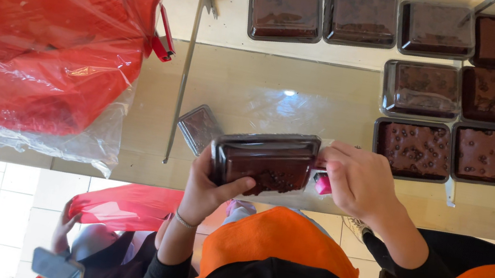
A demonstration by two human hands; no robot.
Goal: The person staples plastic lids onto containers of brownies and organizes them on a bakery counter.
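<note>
we see the left hand (pixel 202 195) gripping the lidded brownie tray (pixel 265 162) at its 1 o'clock, while the right hand (pixel 359 183), curled around a pink tool (pixel 322 184), touches the tray's 3 o'clock edge.

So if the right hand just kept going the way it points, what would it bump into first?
The right hand points left, straight at the lidded brownie box held by the left hand; it seems already touching its edge, with a pink tool between.

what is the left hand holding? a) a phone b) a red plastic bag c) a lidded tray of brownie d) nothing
c: the left hand grips a lidded brownie tray above the table, while the right hand is at its other end.
</note>
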